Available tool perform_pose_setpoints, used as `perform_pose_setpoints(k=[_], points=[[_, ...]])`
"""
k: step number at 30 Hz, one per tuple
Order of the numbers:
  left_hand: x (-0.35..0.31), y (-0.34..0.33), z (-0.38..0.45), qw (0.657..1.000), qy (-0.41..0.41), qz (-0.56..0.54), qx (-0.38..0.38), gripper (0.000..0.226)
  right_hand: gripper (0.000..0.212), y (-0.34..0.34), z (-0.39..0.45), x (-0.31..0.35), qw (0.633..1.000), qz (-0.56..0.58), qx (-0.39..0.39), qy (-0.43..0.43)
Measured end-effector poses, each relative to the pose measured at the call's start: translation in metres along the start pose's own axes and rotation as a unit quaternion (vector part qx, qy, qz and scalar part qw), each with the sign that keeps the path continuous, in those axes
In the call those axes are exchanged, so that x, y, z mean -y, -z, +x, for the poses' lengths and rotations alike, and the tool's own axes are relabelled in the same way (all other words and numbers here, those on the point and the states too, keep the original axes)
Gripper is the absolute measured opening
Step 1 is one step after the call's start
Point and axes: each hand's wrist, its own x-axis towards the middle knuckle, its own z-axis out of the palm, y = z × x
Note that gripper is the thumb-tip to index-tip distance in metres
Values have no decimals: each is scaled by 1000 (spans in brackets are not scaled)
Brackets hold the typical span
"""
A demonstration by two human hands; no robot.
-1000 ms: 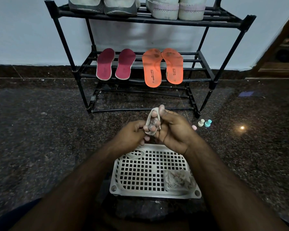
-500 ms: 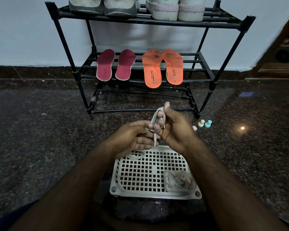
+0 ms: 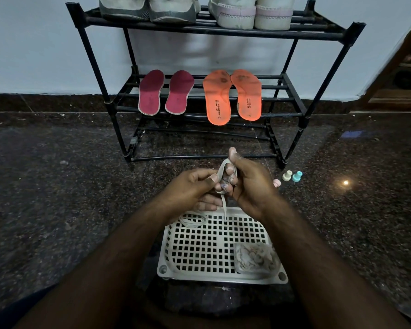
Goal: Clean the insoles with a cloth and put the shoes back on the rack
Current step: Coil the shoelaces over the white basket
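I see my right hand (image 3: pixel 249 184) with a white shoelace (image 3: pixel 223 172) looped round its curled fingers, my left hand (image 3: pixel 195 188) pinching the lace. The cloth (image 3: pixel 256 257) lies in the tray's (image 3: pixel 166 269) near right corner; both insole pairs (image 3: pixel 199 96) rest on the rack's (image 3: pixel 294 115) middle shelf.

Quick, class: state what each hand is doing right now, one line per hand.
Left hand: closed, pinching the shoelace.
Right hand: closed, shoelace wound round its fingers.
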Motion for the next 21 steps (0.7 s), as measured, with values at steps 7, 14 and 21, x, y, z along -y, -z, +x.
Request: perform_pose_setpoints(k=[7, 14, 21], points=[[1, 3, 2, 997, -46, 52, -26, 21, 46, -5, -1, -3, 999, -45, 20, -11], [0, 3, 4, 992, -80, 86, -42, 13, 45, -3, -3, -3, 997, -67, 23, -34], [3, 5, 7, 983, -120, 108, -86, 6, 46, -2, 0, -6, 998, -42, 15, -48]])
